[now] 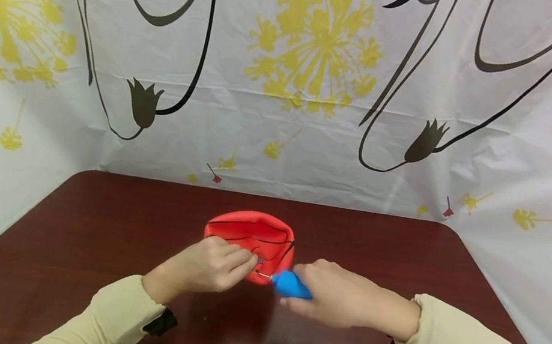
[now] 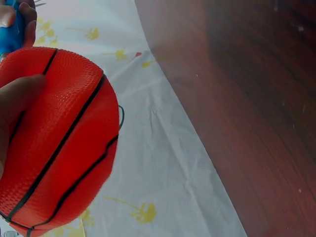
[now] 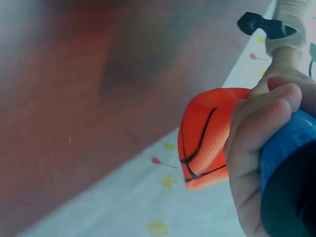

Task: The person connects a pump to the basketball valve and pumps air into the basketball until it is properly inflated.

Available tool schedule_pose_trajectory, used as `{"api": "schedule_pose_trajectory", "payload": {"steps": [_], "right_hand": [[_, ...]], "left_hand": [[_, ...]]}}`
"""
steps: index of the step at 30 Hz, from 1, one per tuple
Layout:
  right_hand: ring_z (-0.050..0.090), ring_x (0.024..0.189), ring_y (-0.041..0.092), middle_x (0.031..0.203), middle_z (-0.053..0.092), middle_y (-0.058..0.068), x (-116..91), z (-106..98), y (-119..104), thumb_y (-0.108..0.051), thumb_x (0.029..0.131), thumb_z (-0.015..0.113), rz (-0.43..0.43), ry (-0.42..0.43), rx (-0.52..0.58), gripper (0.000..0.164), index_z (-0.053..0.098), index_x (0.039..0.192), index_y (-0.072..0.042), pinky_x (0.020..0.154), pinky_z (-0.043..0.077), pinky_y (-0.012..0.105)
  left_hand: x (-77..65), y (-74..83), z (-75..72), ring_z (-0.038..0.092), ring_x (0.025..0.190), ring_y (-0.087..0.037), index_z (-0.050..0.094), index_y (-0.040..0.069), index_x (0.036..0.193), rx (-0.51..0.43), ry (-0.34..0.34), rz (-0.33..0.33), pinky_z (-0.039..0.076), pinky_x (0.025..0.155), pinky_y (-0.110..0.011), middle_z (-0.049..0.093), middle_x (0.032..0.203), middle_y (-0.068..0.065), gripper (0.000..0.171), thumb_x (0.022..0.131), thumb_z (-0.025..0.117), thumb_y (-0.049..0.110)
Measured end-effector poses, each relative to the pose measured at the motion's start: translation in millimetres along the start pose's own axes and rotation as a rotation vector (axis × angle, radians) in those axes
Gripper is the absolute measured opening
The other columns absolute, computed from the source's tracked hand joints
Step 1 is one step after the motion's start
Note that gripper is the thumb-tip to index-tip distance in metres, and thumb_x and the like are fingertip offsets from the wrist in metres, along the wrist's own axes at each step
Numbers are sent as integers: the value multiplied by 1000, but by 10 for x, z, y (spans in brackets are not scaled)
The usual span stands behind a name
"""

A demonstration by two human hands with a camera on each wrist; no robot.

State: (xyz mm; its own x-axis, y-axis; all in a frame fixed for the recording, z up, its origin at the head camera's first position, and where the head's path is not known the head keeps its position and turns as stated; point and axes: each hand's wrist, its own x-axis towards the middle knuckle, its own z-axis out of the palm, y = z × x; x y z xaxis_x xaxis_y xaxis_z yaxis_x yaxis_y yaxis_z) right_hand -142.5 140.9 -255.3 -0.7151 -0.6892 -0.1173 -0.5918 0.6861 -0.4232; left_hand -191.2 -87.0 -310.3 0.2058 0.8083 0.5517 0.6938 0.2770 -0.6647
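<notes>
Left hand (image 1: pixel 223 266) grips the dented ball (image 1: pixel 251 232), right hand (image 1: pixel 340 295) the blue tool (image 1: pixel 292 284); needle (image 1: pixel 265 275) alignment seems in hand (steady aim wanted next).

Glaring palely off the tabletop (image 1: pixel 48 255) low in the head view, shading softly below the red ball (image 1: pixel 255 230), looking dimmer and hazier in both wrist views.

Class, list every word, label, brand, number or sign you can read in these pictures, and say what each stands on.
No readable words, labels, brands, numbers or signs.
Dented red ball with black lines: one tiny bluish mark, too small to read.
Blue hand-held tool with a thin needle: no lettering visible.
White patterned sheet: printed plants, no text.
</notes>
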Motion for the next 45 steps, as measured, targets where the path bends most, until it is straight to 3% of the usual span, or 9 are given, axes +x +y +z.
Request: {"api": "schedule_pose_trajectory", "payload": {"steps": [6, 9, 14, 17, 21, 26, 45], "right_hand": [[43, 38, 10, 54, 45, 1, 52, -4, 113, -32, 84, 57, 133, -231, 538, 30, 49, 75, -5, 38, 39, 21], [41, 39, 10, 55, 45, 2, 67, 24, 151, -33, 84, 56, 172, -280, 669, 33, 49, 72, -3, 38, 38, 20], [41, 38, 10, 52, 44, 2, 71, 105, 153, -36, 84, 56, 187, -268, 649, 37, 48, 71, -2, 37, 37, 21], [41, 38, 10, 53, 44, 2, 80, 157, 153, -36, 84, 56, 195, -274, 670, 36, 49, 73, -3, 37, 37, 20], [41, 39, 8, 55, 45, 2, 98, 191, 161, -35, 86, 53, 199, -324, 821, 32, 53, 81, -3, 37, 37, 19], [42, 40, 6, 57, 45, 0, 116, 216, 158, -36, 86, 52, 228, -355, 971, 37, 53, 94, 1, 38, 36, 17], [42, 41, 5, 58, 46, -1, 139, 345, 202, -36, 86, 53, 248, -385, 975, 37, 52, 94, 0, 39, 37, 16]], "left_hand": [[18, -26, -11, 46, 49, -6, 65, 2, 81, -8, -11, 14, 39, 45, -15, 58, 68, -1, 32, 91, 34, 6], [33, -30, -28, 45, 48, -5, 65, 3, 80, 6, -27, 37, 38, 45, -15, 57, 68, -1, 32, 90, 35, 7], [32, 21, -43, 50, 51, -5, 66, 5, 81, 3, -105, 76, 39, 46, -14, 60, 71, -1, 17, 84, 51, 13], [6, 58, -29, 51, 52, -5, 67, 5, 81, -26, -133, 69, 39, 47, -13, 61, 71, -1, 16, 83, 52, 13], [-12, 75, -5, 50, 50, -5, 66, 4, 80, -24, -100, 41, 36, 45, -13, 59, 70, -1, 32, 88, 35, 8], [-6, 75, 6, 47, 48, -5, 65, 3, 78, 6, -56, 22, 36, 44, -13, 57, 68, -1, 33, 89, 33, 7], [0, 223, 78, 42, 46, -3, 64, 6, 77, -34, -115, 34, 32, 44, -12, 56, 65, 1, 31, 87, 35, 8]]}}
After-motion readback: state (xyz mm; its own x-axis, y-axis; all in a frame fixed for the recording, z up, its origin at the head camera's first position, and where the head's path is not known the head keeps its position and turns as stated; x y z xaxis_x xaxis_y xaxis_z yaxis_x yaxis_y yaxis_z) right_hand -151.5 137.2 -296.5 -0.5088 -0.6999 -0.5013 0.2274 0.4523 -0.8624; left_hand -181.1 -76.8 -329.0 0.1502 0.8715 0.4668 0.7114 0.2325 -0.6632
